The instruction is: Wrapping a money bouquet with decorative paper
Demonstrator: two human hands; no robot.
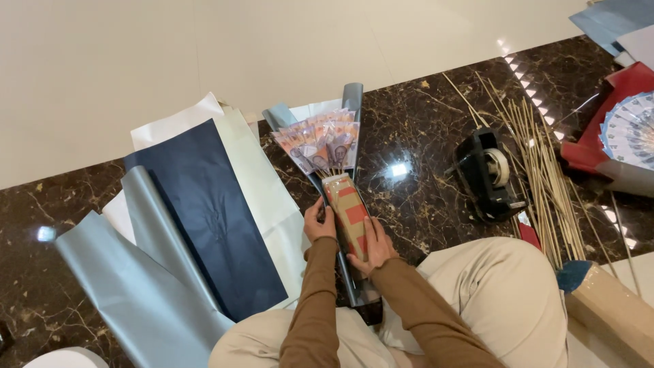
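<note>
A bouquet made of fanned orange banknotes [320, 141] on thin sticks lies on the dark marble floor, backed by grey-blue wrapping paper [352, 95]. Its stem part is wrapped in a tan and red paper sleeve [349, 212]. My left hand [318, 222] touches the sleeve's left side with fingers curled against it. On the right side, my right hand [375, 247] presses the sleeve from the lower end. Both brown sleeves reach in from the bottom, over my beige trousers.
Sheets of navy [211, 218], grey [129, 286] and white [178, 120] paper lie to the left. A black tape dispenser [489, 176] and a bundle of thin wooden sticks [545, 170] lie to the right. A red tray with a fan of pale banknotes [630, 129] sits far right.
</note>
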